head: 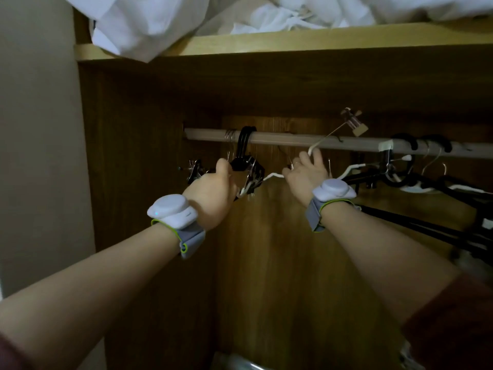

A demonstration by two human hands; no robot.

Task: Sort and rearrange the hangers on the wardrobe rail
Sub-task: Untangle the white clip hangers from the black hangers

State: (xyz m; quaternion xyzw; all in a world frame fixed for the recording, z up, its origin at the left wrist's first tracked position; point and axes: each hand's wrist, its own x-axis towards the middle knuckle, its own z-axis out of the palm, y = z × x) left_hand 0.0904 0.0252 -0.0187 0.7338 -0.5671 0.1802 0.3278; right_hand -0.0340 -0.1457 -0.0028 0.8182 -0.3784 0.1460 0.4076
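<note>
A pale wardrobe rail (280, 138) runs across the wooden cupboard. Near its left end hang several black hangers (244, 145) with metal clips, and my left hand (213, 188) is closed around their lower part. My right hand (306, 174) grips a white hanger (273, 176) just below the rail; its thin white hook reaches up past the rail to a wooden peg clip (353, 122). More black and white hangers (400, 166) crowd the right part of the rail.
A wooden shelf (293, 40) above the rail carries white bedding (149, 22) that droops over its front edge at the left. The cupboard's side panel (133, 156) stands close to the left. Black hanger bars (426, 228) slant down at the right.
</note>
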